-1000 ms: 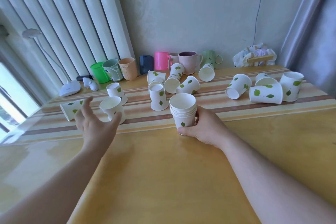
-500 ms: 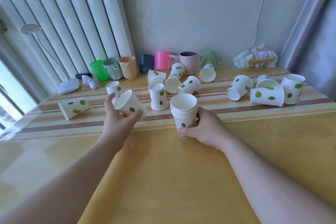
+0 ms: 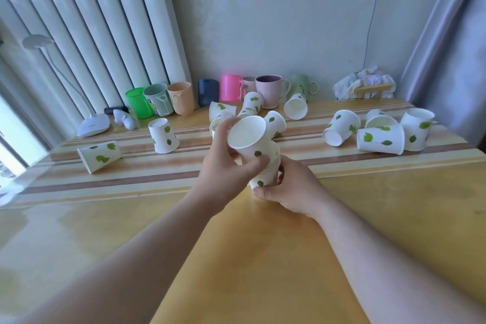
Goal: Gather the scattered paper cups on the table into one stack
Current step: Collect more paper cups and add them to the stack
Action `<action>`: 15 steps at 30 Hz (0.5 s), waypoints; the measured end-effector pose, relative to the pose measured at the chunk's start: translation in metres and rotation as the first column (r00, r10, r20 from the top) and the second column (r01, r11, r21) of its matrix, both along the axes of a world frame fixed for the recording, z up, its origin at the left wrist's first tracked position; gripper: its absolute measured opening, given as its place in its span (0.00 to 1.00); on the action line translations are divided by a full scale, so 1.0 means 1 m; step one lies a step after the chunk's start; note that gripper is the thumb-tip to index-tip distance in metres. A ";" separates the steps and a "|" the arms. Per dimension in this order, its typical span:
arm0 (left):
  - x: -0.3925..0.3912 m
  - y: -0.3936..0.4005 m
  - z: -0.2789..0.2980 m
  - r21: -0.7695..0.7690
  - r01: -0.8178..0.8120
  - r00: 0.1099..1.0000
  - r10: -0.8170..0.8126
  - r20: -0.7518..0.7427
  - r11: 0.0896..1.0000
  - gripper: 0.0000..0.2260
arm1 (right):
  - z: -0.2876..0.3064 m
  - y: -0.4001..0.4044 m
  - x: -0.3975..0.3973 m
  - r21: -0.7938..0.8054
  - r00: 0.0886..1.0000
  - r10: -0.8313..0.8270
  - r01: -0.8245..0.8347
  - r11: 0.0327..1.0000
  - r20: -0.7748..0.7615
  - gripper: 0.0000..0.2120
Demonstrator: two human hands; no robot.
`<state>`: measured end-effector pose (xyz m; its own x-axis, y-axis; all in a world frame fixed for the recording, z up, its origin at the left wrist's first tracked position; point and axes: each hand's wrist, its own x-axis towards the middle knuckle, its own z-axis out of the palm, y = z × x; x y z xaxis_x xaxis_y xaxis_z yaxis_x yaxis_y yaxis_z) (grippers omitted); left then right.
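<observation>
My right hand grips a stack of white leaf-printed paper cups standing on the yellow table. My left hand holds one paper cup tilted, its base entering the top of the stack. Loose cups lie scattered: one on its side at the left, one upside down, a cluster behind my hands, one on its side by the mugs, and several at the right.
Coloured plastic mugs line the back edge by the wall. A white desk lamp and a small white figure stand at the back left. A crumpled bag sits at the back right. Curtains hang on both sides.
My left hand picked up an upright cup at the left and carried it right to the stack. My right hand kept hold of the stack.
</observation>
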<state>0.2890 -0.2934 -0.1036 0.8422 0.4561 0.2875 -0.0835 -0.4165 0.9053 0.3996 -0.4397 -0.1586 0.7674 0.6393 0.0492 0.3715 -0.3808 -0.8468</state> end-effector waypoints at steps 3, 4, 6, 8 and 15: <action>-0.017 0.018 -0.003 0.045 0.074 0.994 -0.071 -0.081 0.996 0.48 | 0.001 0.000 0.000 0.000 1.000 -0.010 0.010 1.000 -0.003 0.27; -0.025 0.028 -0.003 0.103 0.070 0.993 -0.059 -0.105 0.992 0.48 | 0.001 0.000 -0.001 -0.001 1.000 -0.010 0.010 1.000 -0.004 0.27; -0.042 0.053 -0.005 0.209 -0.031 0.991 0.057 -0.120 0.977 0.37 | 0.001 -0.001 -0.002 -0.017 1.000 -0.016 0.016 1.000 0.004 0.27; -0.060 0.090 -0.010 0.318 -0.231 0.957 0.274 -0.097 0.919 0.17 | 0.004 -0.001 -0.004 -0.024 1.000 -0.020 0.021 0.999 0.018 0.26; -0.120 0.196 -0.030 0.228 -0.786 0.583 0.812 -0.037 0.574 0.33 | 0.006 0.024 -0.031 -0.053 1.000 0.020 -0.022 0.998 -0.023 0.23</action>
